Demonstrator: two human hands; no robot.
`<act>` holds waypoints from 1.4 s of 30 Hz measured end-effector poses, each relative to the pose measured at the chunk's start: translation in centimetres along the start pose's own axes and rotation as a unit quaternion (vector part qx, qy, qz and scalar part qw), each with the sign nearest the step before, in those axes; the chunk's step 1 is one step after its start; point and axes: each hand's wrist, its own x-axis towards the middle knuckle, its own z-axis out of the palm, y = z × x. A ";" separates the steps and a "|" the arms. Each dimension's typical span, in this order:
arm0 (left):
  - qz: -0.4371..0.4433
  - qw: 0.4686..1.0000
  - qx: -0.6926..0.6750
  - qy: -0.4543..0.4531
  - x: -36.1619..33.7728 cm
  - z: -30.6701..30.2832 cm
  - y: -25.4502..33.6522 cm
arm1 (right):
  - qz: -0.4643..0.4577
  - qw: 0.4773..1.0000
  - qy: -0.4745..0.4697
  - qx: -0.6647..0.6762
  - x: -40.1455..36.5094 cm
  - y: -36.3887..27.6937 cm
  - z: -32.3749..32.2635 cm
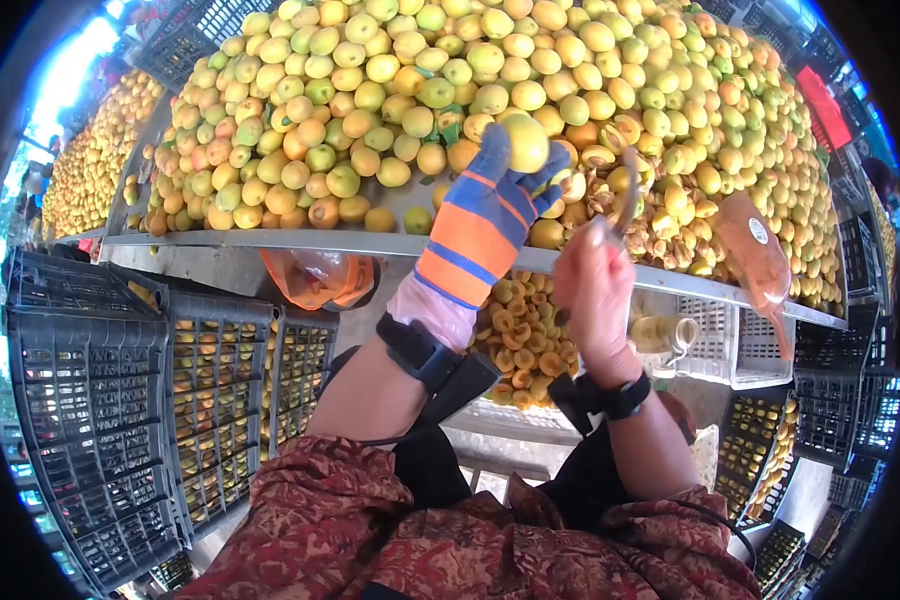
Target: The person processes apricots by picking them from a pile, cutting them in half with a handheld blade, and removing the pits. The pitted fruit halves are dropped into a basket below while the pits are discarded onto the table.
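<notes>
My left hand (pixel 475 230), in an orange and blue striped glove over a thin plastic one, is closed around a yellow apricot (pixel 527 145) above the front of the heap. Bare, my right hand (pixel 597 285) grips a small curved knife (pixel 629 190), its blade pointing up just right of the fruit and apart from it. Behind both hands, whole apricots (pixel 360 80) are piled high on a metal-edged table (pixel 300 239). Split brownish pieces (pixel 670 215) lie near the blade. Below my wrists, a container holds halved apricots (pixel 525 340). The knife's handle is mostly hidden in my fingers.
Black plastic crates (pixel 95 390) stand at the left, some with apricots inside. Under the table edge are an orange plastic bag (pixel 315 275), a glass jar (pixel 665 334) and a white crate (pixel 735 340). A brownish clear plastic item with a round label (pixel 750 250) lies across the right edge.
</notes>
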 end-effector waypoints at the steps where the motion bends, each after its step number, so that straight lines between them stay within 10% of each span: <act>1: -0.001 1.000 0.000 -0.001 -0.1 0.2 -0.4 | -0.020 0.997 0.066 0.019 1.1 -0.5 -0.3; 8: 0.021 0.981 0.188 -0.028 -0.9 2.3 -2.9 | 0.096 0.978 0.022 0.184 2.2 -2.2 -1.4; 12: 0.084 0.980 0.172 0.053 -0.6 1.8 -4.3 | -0.220 0.964 0.132 -0.066 2.8 -0.6 -0.7; 15: 0.053 0.991 0.076 0.095 -0.5 1.3 -4.6 | -0.229 0.944 0.128 -0.201 1.6 -0.6 0.2; 22: 0.053 0.985 0.021 0.160 -0.1 1.1 -1.5 | -0.011 0.993 -0.071 -0.095 0.6 -0.6 -1.9; 35: 0.151 0.922 0.288 0.209 -0.9 0.8 -0.7 | -0.002 0.968 -0.068 -0.242 0.2 -0.8 -1.2; 42: 0.089 0.969 0.143 0.178 -0.9 0.0 -1.7 | 0.017 0.978 -0.052 -0.203 0.2 -0.7 -0.4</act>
